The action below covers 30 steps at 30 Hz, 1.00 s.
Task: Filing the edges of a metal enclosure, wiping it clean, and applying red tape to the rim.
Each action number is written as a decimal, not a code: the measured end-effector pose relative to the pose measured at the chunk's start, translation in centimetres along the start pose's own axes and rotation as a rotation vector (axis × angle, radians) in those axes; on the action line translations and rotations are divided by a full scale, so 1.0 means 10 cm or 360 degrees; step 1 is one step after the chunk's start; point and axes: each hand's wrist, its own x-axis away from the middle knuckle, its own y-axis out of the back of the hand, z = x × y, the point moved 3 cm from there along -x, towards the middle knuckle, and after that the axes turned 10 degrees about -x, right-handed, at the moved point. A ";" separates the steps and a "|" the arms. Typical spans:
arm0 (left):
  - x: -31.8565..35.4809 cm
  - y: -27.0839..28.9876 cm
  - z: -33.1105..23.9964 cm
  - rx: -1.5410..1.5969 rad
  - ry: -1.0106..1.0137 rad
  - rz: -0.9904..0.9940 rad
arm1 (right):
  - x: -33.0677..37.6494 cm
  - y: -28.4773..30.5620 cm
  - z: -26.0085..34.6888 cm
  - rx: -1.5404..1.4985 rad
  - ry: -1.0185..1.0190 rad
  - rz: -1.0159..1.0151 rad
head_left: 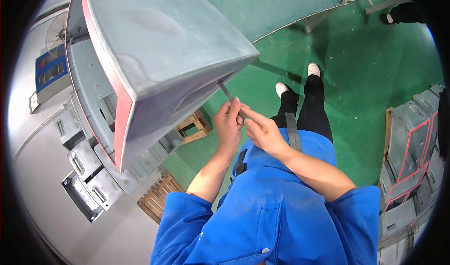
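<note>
A large grey cabinet-like metal part (168, 35), edged with a pinkish-red band, fills the upper left. From a small opening (224, 79) in its darker end face runs a narrow, flat dark-grey strip (226, 91); whether it is a file or abrasive cloth I cannot tell. My left hand (228, 126) is closed on this strip with thumb and fingers. My right hand (266, 132) pinches its near end, close against the left fingers. Another dark-grey strip (291, 129) lies against my blue clothing, just past my right wrist.
Wooden pallets (159, 197) and grey metal boxes (96, 190) stand at the left. More grey housings with red-pink lines (410, 143) are stacked at the right. A large curved panel (281, 7) spans the top. Another person's dark-clothed leg (408, 14) shows at upper right.
</note>
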 end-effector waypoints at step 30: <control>0.10 0.00 0.04 -0.0070 0.0016 0.0086 | 0.03 -0.06 0.11 0.1256 0.0802 -0.0104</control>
